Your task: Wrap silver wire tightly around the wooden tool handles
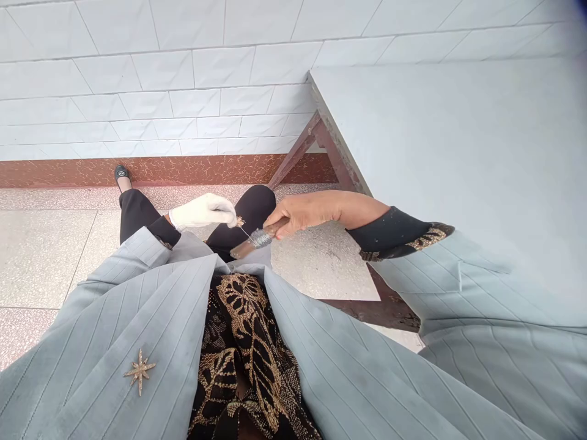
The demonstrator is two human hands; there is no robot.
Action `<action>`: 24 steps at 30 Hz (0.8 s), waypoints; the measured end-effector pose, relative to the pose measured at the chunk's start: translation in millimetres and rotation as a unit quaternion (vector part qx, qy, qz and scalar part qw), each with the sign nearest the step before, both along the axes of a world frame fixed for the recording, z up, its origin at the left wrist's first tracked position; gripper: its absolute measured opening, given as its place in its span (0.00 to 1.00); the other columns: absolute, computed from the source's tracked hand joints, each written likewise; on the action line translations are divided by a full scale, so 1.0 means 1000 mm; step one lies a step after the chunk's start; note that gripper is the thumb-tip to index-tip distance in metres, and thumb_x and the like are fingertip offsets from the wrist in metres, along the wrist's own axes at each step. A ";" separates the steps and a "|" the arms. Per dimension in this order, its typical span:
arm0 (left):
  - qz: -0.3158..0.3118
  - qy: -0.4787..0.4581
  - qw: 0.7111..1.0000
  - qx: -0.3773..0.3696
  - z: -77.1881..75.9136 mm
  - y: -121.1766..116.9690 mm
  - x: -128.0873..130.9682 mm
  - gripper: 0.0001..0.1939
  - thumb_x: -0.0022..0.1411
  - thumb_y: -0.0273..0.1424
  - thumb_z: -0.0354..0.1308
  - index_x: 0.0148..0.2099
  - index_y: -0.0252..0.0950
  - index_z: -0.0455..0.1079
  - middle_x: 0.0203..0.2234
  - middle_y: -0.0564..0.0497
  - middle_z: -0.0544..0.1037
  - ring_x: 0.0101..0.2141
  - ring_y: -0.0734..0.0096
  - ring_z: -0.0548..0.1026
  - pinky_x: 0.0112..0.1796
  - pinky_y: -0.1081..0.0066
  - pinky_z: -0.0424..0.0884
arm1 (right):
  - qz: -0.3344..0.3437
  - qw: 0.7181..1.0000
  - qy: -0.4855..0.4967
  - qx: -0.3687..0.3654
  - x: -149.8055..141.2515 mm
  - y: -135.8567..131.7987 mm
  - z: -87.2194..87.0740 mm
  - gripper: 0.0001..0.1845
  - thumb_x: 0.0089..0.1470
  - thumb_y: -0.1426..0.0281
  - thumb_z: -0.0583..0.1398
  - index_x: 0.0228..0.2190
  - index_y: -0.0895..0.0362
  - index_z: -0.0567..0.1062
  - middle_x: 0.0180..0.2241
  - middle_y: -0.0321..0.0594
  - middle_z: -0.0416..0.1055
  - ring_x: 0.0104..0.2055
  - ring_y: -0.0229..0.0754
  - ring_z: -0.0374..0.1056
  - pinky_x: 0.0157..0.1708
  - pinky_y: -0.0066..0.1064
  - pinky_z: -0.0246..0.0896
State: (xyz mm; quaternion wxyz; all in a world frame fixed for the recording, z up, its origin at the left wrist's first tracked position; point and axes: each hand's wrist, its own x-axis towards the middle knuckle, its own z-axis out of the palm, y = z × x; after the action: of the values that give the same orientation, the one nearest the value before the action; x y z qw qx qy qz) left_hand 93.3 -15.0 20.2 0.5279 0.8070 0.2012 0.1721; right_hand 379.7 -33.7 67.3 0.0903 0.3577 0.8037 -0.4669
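My right hand, bare, is closed around a brown wooden stick that has thin silvery wire wound round its middle. My left hand wears a white glove and pinches a small brownish bit at the free end of the wire, just left of the stick. A short taut strand runs between the pinch and the coil. Both hands hover above my lap, over my black trousers and grey pinstriped jacket.
A pale grey table with reddish-brown wooden legs stands at my right, its edge close to my right forearm. Speckled floor tiles lie to the left, and a white tiled wall with a brown skirting runs behind.
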 end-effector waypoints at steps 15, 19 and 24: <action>0.162 -0.134 0.962 -0.172 -0.068 0.023 0.004 0.28 0.43 0.29 0.57 0.50 0.34 0.78 0.47 0.40 0.84 0.52 0.53 0.79 0.56 0.53 0.71 | -0.131 0.920 0.346 -0.128 -0.009 -0.006 0.003 0.23 0.59 0.52 0.70 0.38 0.60 0.77 0.22 0.30 0.66 0.20 0.27 0.57 0.18 0.21 0.49; 0.027 -0.088 0.967 -0.236 -0.068 0.015 -0.004 0.29 0.43 0.28 0.60 0.51 0.35 0.79 0.48 0.41 0.84 0.51 0.55 0.79 0.56 0.55 0.71 | -0.177 0.897 0.384 -0.128 -0.010 -0.006 0.002 0.24 0.55 0.51 0.73 0.35 0.59 0.75 0.23 0.31 0.68 0.21 0.29 0.61 0.18 0.22 0.54; -0.036 -0.011 0.981 -0.190 -0.059 0.014 -0.004 0.29 0.49 0.27 0.66 0.56 0.37 0.76 0.46 0.45 0.82 0.46 0.63 0.78 0.50 0.62 0.72 | -0.246 0.874 0.403 -0.114 -0.008 -0.004 -0.001 0.27 0.52 0.50 0.74 0.33 0.58 0.71 0.26 0.33 0.69 0.21 0.29 0.61 0.19 0.24 0.58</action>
State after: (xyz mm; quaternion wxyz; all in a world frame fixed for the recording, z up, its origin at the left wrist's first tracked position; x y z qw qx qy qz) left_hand 89.5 -0.9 -38.8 0.6798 0.6967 0.1951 0.1201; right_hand 371.5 -37.4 66.8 -0.3192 0.3116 0.5979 -0.6659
